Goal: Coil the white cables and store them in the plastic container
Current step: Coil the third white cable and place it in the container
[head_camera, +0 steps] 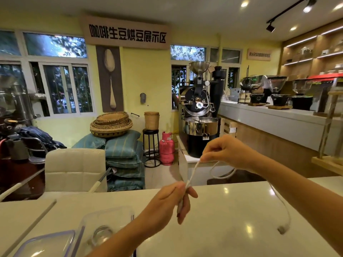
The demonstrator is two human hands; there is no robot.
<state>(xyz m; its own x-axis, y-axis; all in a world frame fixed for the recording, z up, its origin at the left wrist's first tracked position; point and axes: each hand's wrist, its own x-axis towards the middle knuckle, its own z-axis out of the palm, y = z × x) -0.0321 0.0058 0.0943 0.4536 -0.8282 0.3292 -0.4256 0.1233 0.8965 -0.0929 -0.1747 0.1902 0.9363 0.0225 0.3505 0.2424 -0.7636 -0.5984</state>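
Both hands hold one white cable (194,172) above the white counter (232,210). My left hand (172,201) grips the cable's lower end in curled fingers. Higher up and to the right, my right hand (225,151) pinches the cable, which runs taut between the two hands. From the right hand a loop (220,173) hangs, and the rest trails under my right forearm to a plug end (283,228) dangling just above the counter. The clear plastic container (105,217) stands open at the lower left, partly hidden by my left forearm.
The container's clear lid (46,243) with a purple rim lies at the bottom left. A cream padded chair (74,167) stands behind the counter. A coffee roaster (199,110), a pink gas cylinder (166,148) and stacked cushions fill the room beyond.
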